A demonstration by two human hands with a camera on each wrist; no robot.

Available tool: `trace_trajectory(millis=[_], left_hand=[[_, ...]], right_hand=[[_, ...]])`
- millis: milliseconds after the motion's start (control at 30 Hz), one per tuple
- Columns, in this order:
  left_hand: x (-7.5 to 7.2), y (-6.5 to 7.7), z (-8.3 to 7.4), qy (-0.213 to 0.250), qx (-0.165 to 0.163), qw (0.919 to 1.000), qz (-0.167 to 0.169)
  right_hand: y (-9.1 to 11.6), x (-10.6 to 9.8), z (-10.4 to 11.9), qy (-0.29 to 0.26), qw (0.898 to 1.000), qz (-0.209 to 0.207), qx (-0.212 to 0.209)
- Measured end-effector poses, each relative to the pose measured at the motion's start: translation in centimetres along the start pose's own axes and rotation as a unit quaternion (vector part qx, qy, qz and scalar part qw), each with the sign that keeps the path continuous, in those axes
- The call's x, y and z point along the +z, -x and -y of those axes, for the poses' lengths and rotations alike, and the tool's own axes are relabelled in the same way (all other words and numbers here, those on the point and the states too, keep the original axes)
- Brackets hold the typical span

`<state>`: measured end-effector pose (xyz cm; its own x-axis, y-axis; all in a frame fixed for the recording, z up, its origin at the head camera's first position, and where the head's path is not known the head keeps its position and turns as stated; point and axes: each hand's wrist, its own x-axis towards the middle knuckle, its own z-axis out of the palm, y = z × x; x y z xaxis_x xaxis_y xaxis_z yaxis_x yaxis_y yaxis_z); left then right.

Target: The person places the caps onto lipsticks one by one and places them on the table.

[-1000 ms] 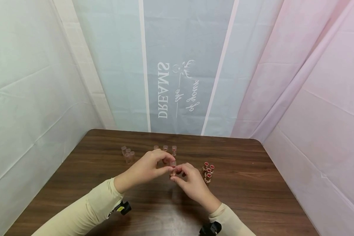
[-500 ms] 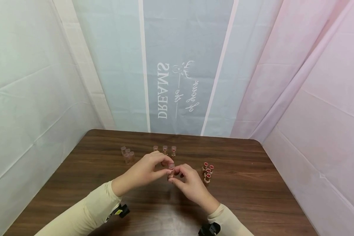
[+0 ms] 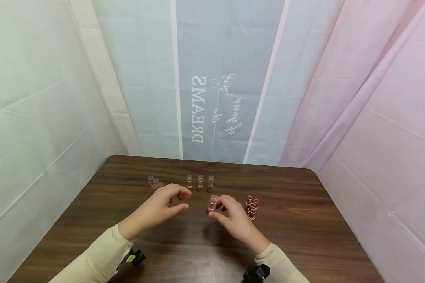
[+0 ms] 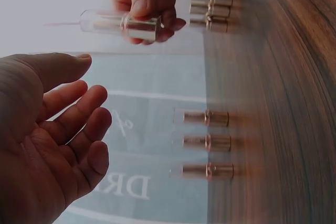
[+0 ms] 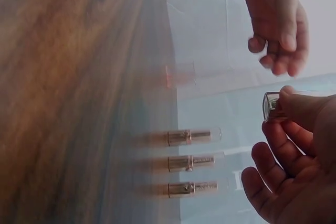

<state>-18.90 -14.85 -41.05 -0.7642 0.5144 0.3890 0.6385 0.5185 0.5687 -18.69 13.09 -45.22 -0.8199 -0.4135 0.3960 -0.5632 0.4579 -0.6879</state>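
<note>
Between thumb and fingers, my right hand (image 3: 233,220) pinches a lipstick tube (image 3: 213,203) by its gold base, above the table. A clear cap covers its upper part in the left wrist view. My left hand (image 3: 159,206) is apart from it on the left, fingers loosely bent with nothing between them. Three capped lipsticks (image 3: 200,183) stand upright in a row behind the hands. Several uncapped lipsticks (image 3: 252,206) with red tops cluster right of my right hand. Several clear caps (image 3: 156,182) stand beyond my left hand, which partly hides them.
The brown wooden table (image 3: 304,236) extends around both hands. Hanging cloth (image 3: 230,47) borders its back and both sides. A black wrist camera (image 3: 256,273) is strapped to the right wrist, another to the left.
My left hand has let go of the capped lipstick and moved left, toward the clear caps. My right hand still holds the lipstick. The three standing lipsticks now show fully.
</note>
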Motion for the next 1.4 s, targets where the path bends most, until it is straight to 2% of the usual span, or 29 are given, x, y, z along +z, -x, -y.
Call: trace_trajectory(millis=[167,467,633,767,900,1100,1233,1400], left_hand=[[-0.4,0.5,0.5,-0.009,-0.007,0.9997,-0.02],[-0.4,1.4,1.3,0.016,-0.043,0.9987,-0.024],[-0.5,1.5,1.7,0.022,-0.044,0.9982,-0.035],[-0.8,1.7,2.1,0.018,-0.057,0.9976,-0.034],[-1.2,1.7,2.4,0.015,-0.063,0.9972,-0.038],[-1.6,1.7,2.6,0.017,-0.067,0.9967,-0.042],[-2.0,1.5,2.6,0.02,-0.069,0.9965,-0.042],[-2.6,1.5,2.7,0.02,-0.075,0.996,-0.045]], right_hand=[[0.0,-0.7,-0.3,0.005,1.0,-0.009,0.018],[-0.1,-1.3,-0.8,0.052,0.998,-0.033,0.034],[-0.9,-1.6,-0.9,0.072,0.993,-0.053,0.077],[-2.6,-1.2,-1.5,0.07,0.989,-0.06,0.115],[-4.7,-0.3,-2.5,0.077,0.983,-0.073,0.152],[-7.2,0.9,-4.4,0.123,0.968,-0.081,0.204],[-8.2,1.5,-5.6,0.145,0.957,-0.07,0.242],[-8.6,1.9,-6.5,0.157,0.948,-0.055,0.272]])
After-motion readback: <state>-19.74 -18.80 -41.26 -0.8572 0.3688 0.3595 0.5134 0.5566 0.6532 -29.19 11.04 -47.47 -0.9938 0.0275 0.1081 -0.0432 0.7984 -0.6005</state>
